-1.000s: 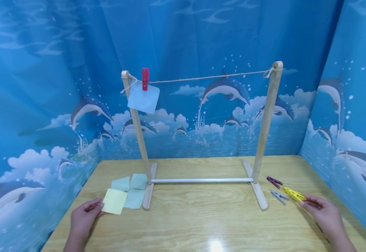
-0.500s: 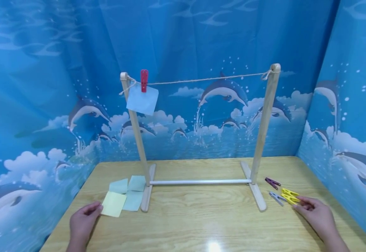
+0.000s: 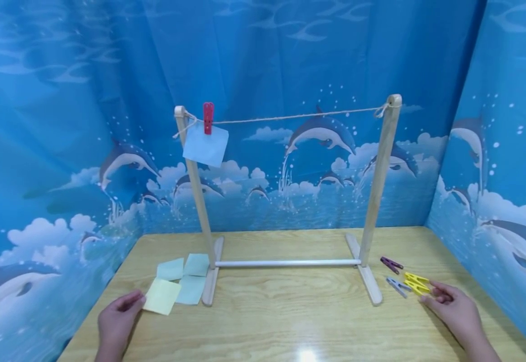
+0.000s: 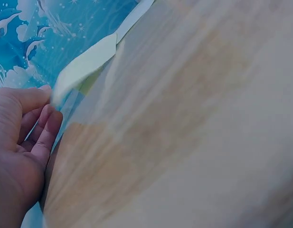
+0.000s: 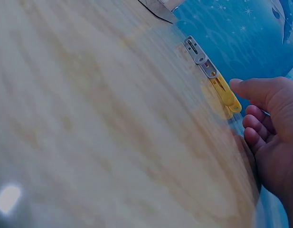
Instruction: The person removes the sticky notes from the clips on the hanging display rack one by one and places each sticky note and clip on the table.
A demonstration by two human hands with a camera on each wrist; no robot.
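Observation:
In the head view my left hand pinches the near-left corner of a yellow sticky note. The left wrist view shows this note tilted at the fingertips. Pale blue-green notes lie just beyond it on the table. On the right, my right hand pinches the handle end of a yellow clothespin, thumb and forefinger at its two legs. The clothespin lies low at the table. Beside it are a grey clothespin and a dark purple clothespin.
A wooden stand with two posts carries a string between its tops. A red clothespin holds a blue note near the string's left end. A dolphin-print curtain surrounds the wooden table.
The yellow clothespin has shifted slightly left with my right hand, and its two arms now show apart. My left hand stays at the yellow note. The head view has shifted a little.

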